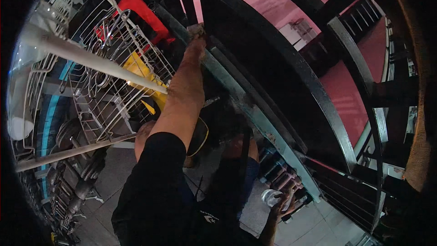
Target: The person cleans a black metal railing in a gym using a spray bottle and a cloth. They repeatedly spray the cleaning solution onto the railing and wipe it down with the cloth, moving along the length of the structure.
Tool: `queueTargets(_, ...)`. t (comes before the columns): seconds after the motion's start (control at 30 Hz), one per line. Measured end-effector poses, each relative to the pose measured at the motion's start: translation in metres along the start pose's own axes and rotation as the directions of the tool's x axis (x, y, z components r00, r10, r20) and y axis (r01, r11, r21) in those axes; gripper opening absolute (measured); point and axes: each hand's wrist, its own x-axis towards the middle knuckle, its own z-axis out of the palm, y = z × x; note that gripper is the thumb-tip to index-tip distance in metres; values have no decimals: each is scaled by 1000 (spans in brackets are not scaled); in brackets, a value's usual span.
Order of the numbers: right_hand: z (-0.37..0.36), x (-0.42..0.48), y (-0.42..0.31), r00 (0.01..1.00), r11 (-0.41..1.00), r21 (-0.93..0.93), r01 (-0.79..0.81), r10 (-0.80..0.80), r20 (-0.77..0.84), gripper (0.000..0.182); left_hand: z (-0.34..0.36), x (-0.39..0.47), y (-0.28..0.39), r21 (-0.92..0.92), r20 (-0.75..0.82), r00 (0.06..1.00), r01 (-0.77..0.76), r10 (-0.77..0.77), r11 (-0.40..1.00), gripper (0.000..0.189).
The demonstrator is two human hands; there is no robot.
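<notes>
My left arm reaches up across the middle of the view. At its end my left hand [197,36] is at the top of a grey-green metal rail [235,92], beside black metal uprights; what its fingers hold is too dark and small to tell. Down at the lower right, my right hand [286,202] is closed around a clear, round container [272,198], near a rack with several dumbbells [285,177]. Left of my left forearm stands a wire basket [99,109] with metal handles or hooks [102,46], a yellow item [145,71] and a red item [143,12].
A pale pole [92,61] slants past the basket towards my left forearm, and another bar [78,152] lies lower. More dumbbells [73,191] are racked at the lower left. Curved black metal bars [327,109] fill the right side. Grey floor tiles [304,225] show below.
</notes>
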Motion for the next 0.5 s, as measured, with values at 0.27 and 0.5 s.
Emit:
queueTargets(0.27,6,-1,-8,995,986,130,-104,102,16,55,25,9,3,27,-6,1000,14,-14,1000,71)
queueTargets(0.5,19,14,-31,997,974,217,-62,69,-25,51,18,-13,2,-175,19,997,82,-80,981,58)
